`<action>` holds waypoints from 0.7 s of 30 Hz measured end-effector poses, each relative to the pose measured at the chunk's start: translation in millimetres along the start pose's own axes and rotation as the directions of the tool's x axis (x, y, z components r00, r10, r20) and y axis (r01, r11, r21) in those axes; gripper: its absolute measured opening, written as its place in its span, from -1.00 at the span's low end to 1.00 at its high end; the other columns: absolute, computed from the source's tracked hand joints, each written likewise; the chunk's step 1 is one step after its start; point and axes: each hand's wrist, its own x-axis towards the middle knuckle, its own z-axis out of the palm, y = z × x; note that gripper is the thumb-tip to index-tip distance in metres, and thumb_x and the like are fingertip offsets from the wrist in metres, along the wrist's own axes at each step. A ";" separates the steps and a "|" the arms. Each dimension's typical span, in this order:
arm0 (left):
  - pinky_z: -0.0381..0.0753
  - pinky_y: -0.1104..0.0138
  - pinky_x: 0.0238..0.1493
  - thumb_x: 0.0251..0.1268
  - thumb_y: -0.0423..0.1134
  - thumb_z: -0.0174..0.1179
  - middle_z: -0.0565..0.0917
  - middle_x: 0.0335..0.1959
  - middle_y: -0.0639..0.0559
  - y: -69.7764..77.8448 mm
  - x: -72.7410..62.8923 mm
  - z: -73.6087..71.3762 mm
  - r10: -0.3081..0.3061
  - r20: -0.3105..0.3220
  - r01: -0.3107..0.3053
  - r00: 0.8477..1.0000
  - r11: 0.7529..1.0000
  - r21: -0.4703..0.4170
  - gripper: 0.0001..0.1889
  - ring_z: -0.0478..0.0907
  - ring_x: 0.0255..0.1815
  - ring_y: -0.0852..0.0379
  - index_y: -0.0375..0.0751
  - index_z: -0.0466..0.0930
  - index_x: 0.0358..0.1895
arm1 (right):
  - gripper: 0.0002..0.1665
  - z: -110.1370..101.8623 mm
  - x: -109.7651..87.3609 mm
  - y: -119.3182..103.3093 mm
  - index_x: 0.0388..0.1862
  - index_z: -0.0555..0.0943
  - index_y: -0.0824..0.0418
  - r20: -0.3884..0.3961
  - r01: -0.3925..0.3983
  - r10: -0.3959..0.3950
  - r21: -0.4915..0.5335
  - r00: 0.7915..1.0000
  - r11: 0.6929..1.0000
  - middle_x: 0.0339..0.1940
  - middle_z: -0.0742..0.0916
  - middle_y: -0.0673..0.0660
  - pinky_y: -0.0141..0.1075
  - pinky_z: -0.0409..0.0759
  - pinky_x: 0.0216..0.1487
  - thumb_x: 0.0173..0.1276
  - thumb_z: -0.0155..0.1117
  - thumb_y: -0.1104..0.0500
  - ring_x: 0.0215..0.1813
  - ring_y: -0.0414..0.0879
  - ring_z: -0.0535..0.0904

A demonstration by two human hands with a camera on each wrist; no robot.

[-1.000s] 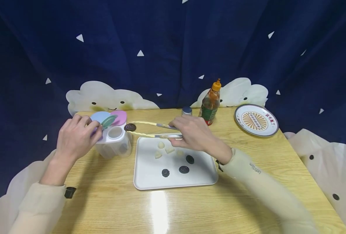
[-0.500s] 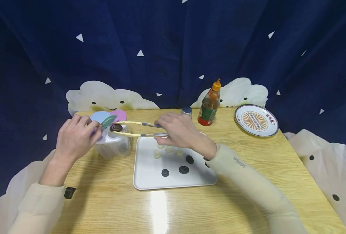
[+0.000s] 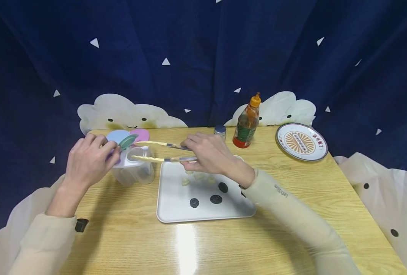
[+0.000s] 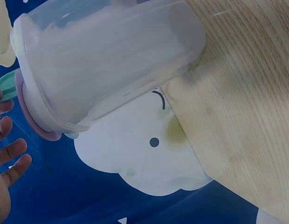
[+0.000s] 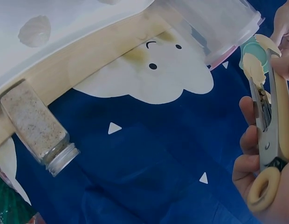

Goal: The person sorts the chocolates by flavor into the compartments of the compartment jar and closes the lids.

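With thumb and fingers my left hand (image 3: 90,160) pinches a green round lid (image 3: 128,142), raised beside the round opening of a translucent container (image 3: 131,175). My right hand (image 3: 210,154) grips metal tongs (image 3: 181,159) with cream tips; the tips stand apart over that opening with nothing between them. In the right wrist view, the tongs (image 5: 276,116) show a cream ring at the handle end. Below my right hand lies a white tray (image 3: 176,208) with three dark round pieces (image 3: 216,199) and several pale pieces (image 3: 185,181). The container's contents are too blurred to tell.
Blue (image 3: 117,136) and pink lids (image 3: 140,137) cover the container's back part. Behind the tray stand a small glass jar (image 3: 220,131) and a sauce bottle (image 3: 246,124) with an orange cap. A patterned plate (image 3: 301,141) lies at the right back.
My right hand has moved left with the tongs, bringing a dark swirled piece over the container's opening. The piece has left the tongs and is out of sight. My left hand stays put.
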 end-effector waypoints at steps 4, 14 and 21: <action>0.47 0.01 -0.46 0.49 -0.09 -0.05 0.65 -0.42 -0.27 -1.0 -0.6 -1.5 0.001 0.010 -0.001 1.000 1.000 0.010 -0.62 0.55 -0.34 -0.30 -0.28 0.64 -0.34 | -0.45 -6.6 -4.3 2.9 0.04 0.75 0.07 0.015 -0.008 0.008 0.025 1.000 1.000 -0.13 0.81 -0.04 -0.30 0.57 -0.45 0.23 0.46 -0.24 -0.17 -0.15 0.75; 0.44 -0.01 -0.48 0.42 -0.11 0.01 0.65 -0.43 -0.27 -0.5 -0.3 -0.2 -0.001 -0.041 0.000 0.999 1.000 -0.022 -0.67 0.55 -0.35 -0.32 -0.28 0.64 -0.34 | -0.42 -23.0 -41.9 26.5 -0.03 0.75 0.09 -0.074 -0.030 0.030 0.004 0.997 1.000 -0.22 0.82 0.01 -0.22 0.52 -0.57 0.11 0.53 -0.25 -0.29 -0.05 0.75; 0.45 -0.02 -0.48 0.40 -0.11 0.03 0.64 -0.42 -0.28 -0.8 -0.5 1.1 -0.001 -0.041 0.000 0.999 0.999 -0.033 -0.68 0.55 -0.34 -0.33 -0.29 0.64 -0.33 | -0.38 -32.6 -85.5 48.3 -0.05 0.75 0.14 -0.068 -0.100 0.100 0.015 0.993 0.995 -0.23 0.81 0.09 -0.15 0.61 -0.47 0.05 0.52 -0.24 -0.26 0.02 0.75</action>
